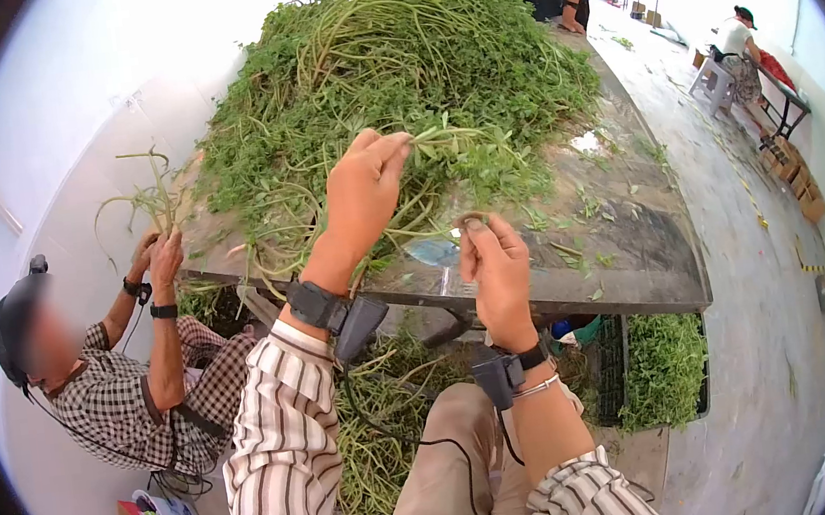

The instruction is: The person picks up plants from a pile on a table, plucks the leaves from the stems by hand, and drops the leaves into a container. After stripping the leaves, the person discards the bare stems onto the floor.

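Note:
My left hand (363, 190) is raised over the near edge of the table, its thumb and fingers pinched on a leafy green sprig (445, 139) that points right. Lower and to the right, my right hand (498, 274) is closed, with its fingertips together at the table's front edge. A thin plant stem (425, 233) runs from the left to these fingertips and seems pinched there. Behind both hands rises a large heap of leafy green stems (393, 68). Each wrist wears a strapped black device.
The dark table (641, 233) carries scattered leaves. Below it are a black crate of greens (661, 372) and a pile of stems (383, 452) by my legs. At left sits a co-worker (114, 379) holding stems. Other people are at the back, with cardboard boxes (791, 177) along the right.

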Demonstrator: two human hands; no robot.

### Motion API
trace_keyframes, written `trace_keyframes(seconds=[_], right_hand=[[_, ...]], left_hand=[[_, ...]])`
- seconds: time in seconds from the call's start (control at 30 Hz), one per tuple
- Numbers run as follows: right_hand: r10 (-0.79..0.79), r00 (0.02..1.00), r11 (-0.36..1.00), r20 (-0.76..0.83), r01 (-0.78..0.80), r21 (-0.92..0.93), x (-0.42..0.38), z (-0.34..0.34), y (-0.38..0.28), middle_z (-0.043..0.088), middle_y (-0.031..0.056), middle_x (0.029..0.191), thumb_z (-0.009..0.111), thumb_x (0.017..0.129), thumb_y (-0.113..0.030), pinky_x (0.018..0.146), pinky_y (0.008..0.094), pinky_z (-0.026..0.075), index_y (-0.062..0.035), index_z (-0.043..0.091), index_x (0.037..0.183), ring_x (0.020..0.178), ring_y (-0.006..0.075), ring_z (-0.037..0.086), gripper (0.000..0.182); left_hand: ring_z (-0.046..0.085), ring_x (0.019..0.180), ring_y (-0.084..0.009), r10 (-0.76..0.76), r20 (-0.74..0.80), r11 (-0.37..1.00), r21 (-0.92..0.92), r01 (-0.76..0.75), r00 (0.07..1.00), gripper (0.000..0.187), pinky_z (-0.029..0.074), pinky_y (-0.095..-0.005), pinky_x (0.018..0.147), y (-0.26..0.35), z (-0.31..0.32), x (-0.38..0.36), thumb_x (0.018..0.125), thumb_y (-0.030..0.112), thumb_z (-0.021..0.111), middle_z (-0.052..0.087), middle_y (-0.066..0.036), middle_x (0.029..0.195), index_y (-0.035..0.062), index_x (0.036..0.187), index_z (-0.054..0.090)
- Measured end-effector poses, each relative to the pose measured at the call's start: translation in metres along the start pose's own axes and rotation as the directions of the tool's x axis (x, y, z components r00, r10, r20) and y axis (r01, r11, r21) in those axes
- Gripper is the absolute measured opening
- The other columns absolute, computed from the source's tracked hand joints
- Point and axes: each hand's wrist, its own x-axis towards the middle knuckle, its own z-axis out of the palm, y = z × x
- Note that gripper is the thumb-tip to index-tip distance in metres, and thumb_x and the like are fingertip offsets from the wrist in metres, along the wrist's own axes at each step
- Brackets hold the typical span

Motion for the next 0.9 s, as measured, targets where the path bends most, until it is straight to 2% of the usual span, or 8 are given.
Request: trace_keyframes(seconds=[0.07,0.13,0.17,0.23,0.33,0.47,0.73,0.9], right_hand=[[-0.04,0.998,0.988,0.039,0.046,-0.148,0.0,0.0,-0.004,0.052,0.0029,0.075,0.051,0.091,-0.013,0.049,0.0232,0.036,-0.0018,0.06,0.098,0.06,0.0082,0.045,0.016],[-0.499,0.854,0.669,0.147,0.488,-0.561,0.004,0.003,-0.005,0.055,0.008,0.094,0.053,0.088,-0.01,0.07,0.0302,0.045,-0.0032,0.06,0.103,0.083,0.0166,0.053,0.018],[-0.499,0.854,0.669,0.146,0.486,-0.563,0.004,0.003,-0.009,0.055,0.008,0.094,0.053,0.088,-0.01,0.07,0.0302,0.045,-0.0032,0.06,0.103,0.083,0.0166,0.053,0.018],[-0.644,0.682,0.197,0.347,0.585,-0.786,0.005,0.004,-0.018,0.052,0.0105,0.113,0.054,0.083,-0.005,0.094,0.0394,0.036,-0.0042,0.059,0.109,0.106,0.0264,0.047,0.026],[-0.586,0.734,0.157,0.343,0.518,-0.841,0.004,0.007,-0.016,0.053,0.0112,0.116,0.053,0.08,-0.003,0.099,0.0438,0.03,-0.0049,0.057,0.112,0.112,0.0319,0.043,0.032],[-0.544,0.762,0.123,0.351,0.487,-0.865,0.006,0.006,-0.012,0.053,0.0112,0.118,0.053,0.082,-0.004,0.095,0.0437,0.032,-0.0052,0.056,0.114,0.11,0.0315,0.046,0.032],[-0.404,0.862,0.369,0.308,0.461,-0.807,0.008,0.007,-0.007,0.051,0.0148,0.091,0.05,0.086,-0.008,0.077,0.0417,0.039,0.0,0.054,0.111,0.088,0.0332,0.048,0.027],[-0.435,0.832,0.383,0.343,0.516,-0.766,0.01,0.007,-0.005,0.049,0.0156,0.088,0.048,0.082,-0.006,0.076,0.0412,0.039,0.0022,0.054,0.108,0.086,0.0338,0.046,0.027]], left_hand=[[0.048,0.06,-0.0204,0.043,0.02,0.997,0.057,-0.044,0.999,0.017,0.04,-0.0291,0.057,0.004,0.004,-0.008,0.087,0.01,0.058,0.05,-0.007,0.074,0.0025,0.101,0.064],[0.05,0.06,-0.0229,0.083,0.039,0.989,0.115,-0.087,0.996,0.016,0.041,-0.0298,0.055,0.007,0.006,-0.015,0.086,0.01,0.058,0.051,-0.008,0.075,0.0042,0.1,0.064],[0.053,0.061,-0.0246,0.127,0.071,0.981,0.139,-0.136,0.989,0.017,0.042,-0.0313,0.055,0.008,0.006,-0.019,0.085,0.009,0.058,0.052,-0.008,0.077,0.0055,0.101,0.064],[0.058,0.064,-0.0281,0.21,0.136,0.955,0.183,-0.232,0.968,0.021,0.046,-0.0345,0.055,0.008,0.005,-0.025,0.083,0.006,0.058,0.055,-0.008,0.081,0.008,0.102,0.063],[0.059,0.067,-0.0289,0.241,0.164,0.957,0.122,-0.262,0.957,0.022,0.047,-0.035,0.056,0.013,0.002,-0.033,0.082,0.004,0.058,0.057,-0.008,0.085,0.0084,0.102,0.062],[0.06,0.067,-0.0285,0.301,0.138,0.951,0.032,-0.308,0.943,0.02,0.048,-0.0335,0.056,0.012,0.001,-0.039,0.081,0.004,0.059,0.058,-0.008,0.087,0.0071,0.101,0.062],[0.06,0.067,-0.0268,0.304,0.132,0.951,0.018,-0.309,0.944,0.02,0.049,-0.0332,0.057,0.01,-0.005,-0.044,0.081,0.004,0.059,0.058,-0.007,0.089,0.0069,0.101,0.061],[0.06,0.07,-0.0258,0.314,0.19,0.948,-0.002,-0.32,0.93,0.027,0.049,-0.0332,0.058,0.013,-0.005,-0.042,0.08,0.003,0.056,0.058,-0.006,0.094,0.0082,0.106,0.06]])
